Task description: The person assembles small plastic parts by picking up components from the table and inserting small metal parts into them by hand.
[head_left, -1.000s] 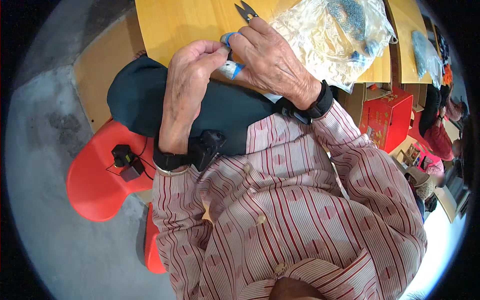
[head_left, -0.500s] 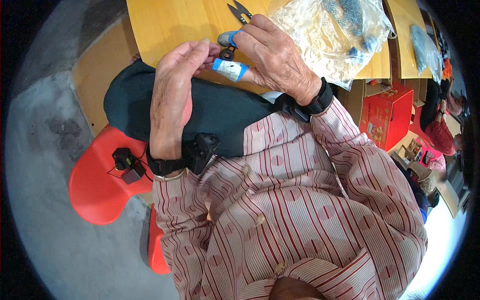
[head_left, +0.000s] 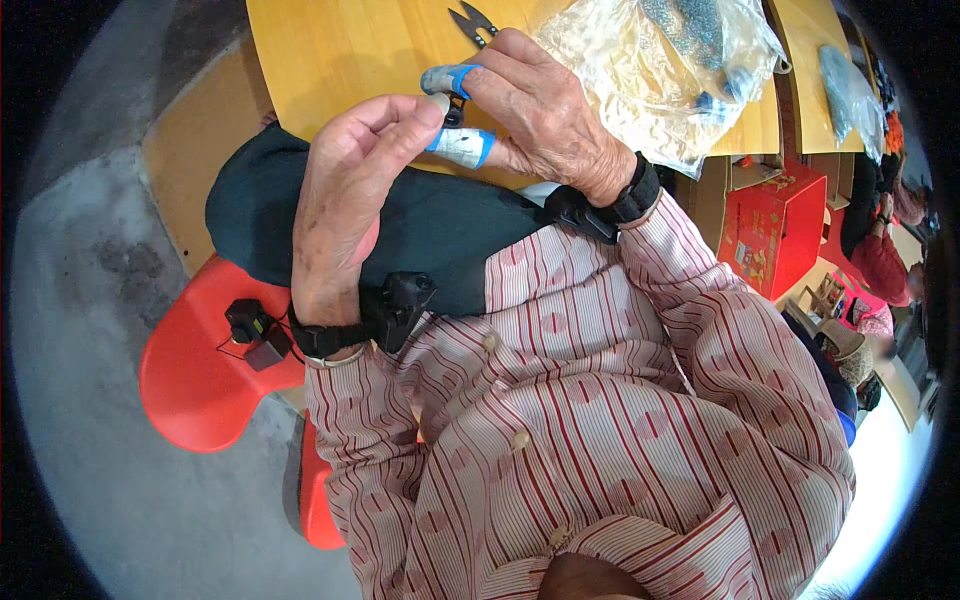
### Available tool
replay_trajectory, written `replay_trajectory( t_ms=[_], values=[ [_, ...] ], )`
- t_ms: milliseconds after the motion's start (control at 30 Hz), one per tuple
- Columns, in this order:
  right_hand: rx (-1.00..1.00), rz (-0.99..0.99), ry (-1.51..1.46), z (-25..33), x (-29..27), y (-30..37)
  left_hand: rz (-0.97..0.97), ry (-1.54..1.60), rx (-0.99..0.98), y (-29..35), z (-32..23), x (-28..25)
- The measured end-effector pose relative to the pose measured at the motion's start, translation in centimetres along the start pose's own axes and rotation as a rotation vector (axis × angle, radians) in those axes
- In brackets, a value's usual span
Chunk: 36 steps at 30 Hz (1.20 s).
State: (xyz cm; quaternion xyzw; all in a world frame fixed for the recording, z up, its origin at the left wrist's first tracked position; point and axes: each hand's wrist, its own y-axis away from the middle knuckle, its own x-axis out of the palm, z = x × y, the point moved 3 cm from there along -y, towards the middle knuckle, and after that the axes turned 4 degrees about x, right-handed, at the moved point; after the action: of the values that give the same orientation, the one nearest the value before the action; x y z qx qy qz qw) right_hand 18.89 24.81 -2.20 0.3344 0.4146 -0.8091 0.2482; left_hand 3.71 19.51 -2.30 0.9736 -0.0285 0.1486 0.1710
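Note:
My left hand point(head_left: 352, 170) and my right hand point(head_left: 550, 105) meet just over the table's near edge. Between them is a small black round piece point(head_left: 454, 112), largely covered by fingers; the earlier view shows a hole in its middle. My right thumb and forefinger, both wrapped in blue-and-white tape point(head_left: 462, 147), pinch it. The tip of my left thumb presses against it from the left, with the other left fingers curled behind. Whether a thread or needle is there cannot be made out. Black thread snips point(head_left: 473, 22) lie on the table beyond my right hand, blades apart.
Right of my hands a clear plastic bag point(head_left: 640, 80) with blue-grey beads spreads over the yellow wooden table point(head_left: 340, 50). A red box point(head_left: 775, 230) stands below the table's right side. A red stool point(head_left: 200, 370) bearing a small black device is at left. People sit far right.
My left thumb has moved right and onto the black round piece, covering part of it. My right thumb and forefinger still pinch the piece.

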Motion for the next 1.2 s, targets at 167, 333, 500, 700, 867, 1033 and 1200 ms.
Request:
replay_trajectory(
  t_ms=[167,333,500,700,867,1033,1200],
  values=[
    [-0.041,0.008,-0.001,0.2,0.1,0.1,0.029,-0.026,-0.031,0.1,-0.1,0.0],
    [-0.095,-0.004,0.001,0.3,0.1,0.3,0.073,-0.039,-0.058,0.1,0.1,-0.2],
    [-0.134,-0.001,0.043,0.3,0.0,0.2,0.061,-0.021,-0.061,0.2,-0.1,0.1],
    [-0.142,-0.001,0.145,0.1,-0.1,-0.3,-0.066,-0.144,0.073,0.3,-0.1,0.5],
    [-0.125,0.043,0.232,0.6,-0.2,-0.4,-0.167,-0.298,0.182,0.5,-0.2,0.7],
    [-0.078,0.079,0.224,1.1,-0.7,-0.6,-0.215,-0.377,0.255,0.7,0.1,0.9],
    [-0.037,0.145,0.186,1.3,-1.0,-1.0,-0.235,-0.397,0.256,1.0,-0.4,1.1]
  ],
)
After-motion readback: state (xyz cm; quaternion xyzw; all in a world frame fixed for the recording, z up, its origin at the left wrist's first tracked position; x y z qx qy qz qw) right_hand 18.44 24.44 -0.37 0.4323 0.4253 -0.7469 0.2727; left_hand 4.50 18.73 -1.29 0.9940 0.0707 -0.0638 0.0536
